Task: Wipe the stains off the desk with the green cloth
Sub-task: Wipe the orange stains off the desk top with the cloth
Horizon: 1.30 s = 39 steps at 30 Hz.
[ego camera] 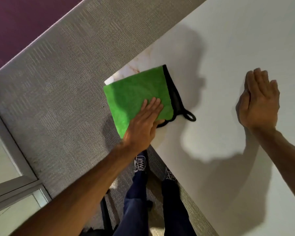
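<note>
A folded green cloth with a black trim and a black hanging loop lies over the corner of the white desk, partly overhanging its edge. My left hand presses flat on the cloth's near part, fingers together. Faint brownish stains show on the desk just beyond the cloth, near the corner. My right hand rests flat on the bare desk to the right, holding nothing.
Grey carpet lies left of the desk, with a purple wall beyond it. My legs and shoes stand at the desk's near edge. A glass-and-metal frame is at the lower left.
</note>
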Motion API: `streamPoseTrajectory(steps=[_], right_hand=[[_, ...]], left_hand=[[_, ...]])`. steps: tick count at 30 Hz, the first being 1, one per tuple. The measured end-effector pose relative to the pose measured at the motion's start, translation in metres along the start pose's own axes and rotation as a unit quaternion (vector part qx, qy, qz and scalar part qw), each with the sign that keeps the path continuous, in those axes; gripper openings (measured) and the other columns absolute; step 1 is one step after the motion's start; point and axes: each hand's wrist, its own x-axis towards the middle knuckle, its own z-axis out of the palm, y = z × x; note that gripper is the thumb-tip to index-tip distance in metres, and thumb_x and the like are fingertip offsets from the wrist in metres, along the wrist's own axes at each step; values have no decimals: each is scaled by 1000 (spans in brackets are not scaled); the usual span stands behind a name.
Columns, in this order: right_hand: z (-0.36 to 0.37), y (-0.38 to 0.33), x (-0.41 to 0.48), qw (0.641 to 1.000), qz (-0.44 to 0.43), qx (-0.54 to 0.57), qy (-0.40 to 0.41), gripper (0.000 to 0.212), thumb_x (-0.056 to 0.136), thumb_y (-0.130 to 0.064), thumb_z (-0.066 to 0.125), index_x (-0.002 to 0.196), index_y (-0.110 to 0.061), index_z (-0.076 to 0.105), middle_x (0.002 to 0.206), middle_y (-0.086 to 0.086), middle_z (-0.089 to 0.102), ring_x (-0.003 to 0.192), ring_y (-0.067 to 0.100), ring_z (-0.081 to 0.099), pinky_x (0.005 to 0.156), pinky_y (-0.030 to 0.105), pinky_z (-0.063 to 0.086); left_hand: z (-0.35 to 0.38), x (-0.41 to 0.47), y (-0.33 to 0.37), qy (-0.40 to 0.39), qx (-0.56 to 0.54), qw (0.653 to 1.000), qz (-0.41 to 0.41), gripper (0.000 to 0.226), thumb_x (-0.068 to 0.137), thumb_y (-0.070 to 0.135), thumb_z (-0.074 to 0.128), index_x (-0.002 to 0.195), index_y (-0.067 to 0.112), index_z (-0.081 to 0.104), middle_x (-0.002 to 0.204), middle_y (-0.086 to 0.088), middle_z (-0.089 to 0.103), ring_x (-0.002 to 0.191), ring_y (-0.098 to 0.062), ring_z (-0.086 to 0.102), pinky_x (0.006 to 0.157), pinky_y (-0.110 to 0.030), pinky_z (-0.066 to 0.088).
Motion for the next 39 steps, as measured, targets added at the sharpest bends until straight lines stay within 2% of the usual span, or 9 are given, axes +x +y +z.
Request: streamPoseTrajectory(steps=[3, 5, 7, 12, 23, 31, 34, 36, 39], right_hand=[[-4, 0, 2, 1000, -4, -9, -1, 53, 103, -15, 31, 151, 5, 41, 158, 26, 43, 149, 42, 38, 121, 56, 30], [-5, 1, 5, 1000, -14, -19, 0, 53, 103, -16, 27, 147, 8, 44, 151, 30, 49, 139, 47, 47, 111, 58, 37], [-4, 1, 6, 999, -21, -26, 0, 53, 103, -18, 23, 143, 10, 46, 142, 31, 52, 128, 48, 51, 103, 60, 40], [-4, -3, 3, 1000, 1, 4, 4, 52, 105, -13, 31, 152, 6, 41, 160, 26, 41, 152, 42, 36, 124, 58, 29], [5, 8, 1, 1000, -6, 15, 6, 53, 107, -19, 30, 157, 0, 36, 165, 22, 34, 157, 36, 28, 129, 55, 22], [8, 10, 2, 1000, 7, 7, 4, 52, 108, -17, 32, 158, -5, 34, 167, 18, 33, 159, 31, 25, 131, 51, 19], [8, 9, 3, 1000, 3, 4, 2, 52, 108, -18, 30, 157, -5, 36, 166, 18, 35, 158, 32, 27, 130, 51, 20], [6, 9, 3, 1000, 5, 6, 6, 52, 107, -18, 30, 156, -4, 38, 165, 19, 37, 157, 32, 28, 129, 51, 21], [6, 10, 4, 1000, -1, 5, 8, 52, 106, -17, 30, 154, -2, 40, 162, 20, 40, 155, 34, 32, 126, 54, 26]], left_hand=[[1, 1, -6, -31, 69, 997, 5, 57, 98, 33, 59, 146, 5, 45, 155, -17, 39, 147, -31, 33, 118, -58, 28], [2, 14, -12, -63, 189, 978, -68, 71, 98, 62, 38, 156, 23, 27, 165, -13, 18, 153, -29, 14, 122, -59, 11], [5, 21, -15, -53, 246, 959, -129, 72, 96, 71, 26, 157, 33, 17, 166, -12, 10, 154, -30, 7, 121, -61, 7], [12, 35, -20, 8, 261, 941, -217, 67, 98, 68, 24, 157, 36, 16, 166, -12, 11, 154, -32, 6, 119, -65, 8], [-12, 91, -64, 9, 271, 917, -291, 67, 100, 67, 18, 157, 32, 16, 165, -14, 14, 153, -36, 11, 116, -70, 11], [-29, 125, -89, -1, 233, 931, -282, 69, 102, 59, 16, 156, 16, 22, 162, -6, 30, 152, -32, 20, 122, -57, 13], [-34, 135, -93, 12, 218, 932, -289, 66, 104, 52, 22, 146, 4, 40, 148, -16, 48, 140, -37, 39, 118, -52, 27], [-40, 143, -97, 40, 184, 924, -333, 62, 104, 51, 28, 128, 1, 55, 128, -22, 60, 120, -42, 54, 102, -51, 42], [-49, 151, -102, 53, 139, 916, -373, 60, 104, 50, 31, 118, 0, 60, 118, -26, 63, 111, -43, 57, 93, -47, 42]])
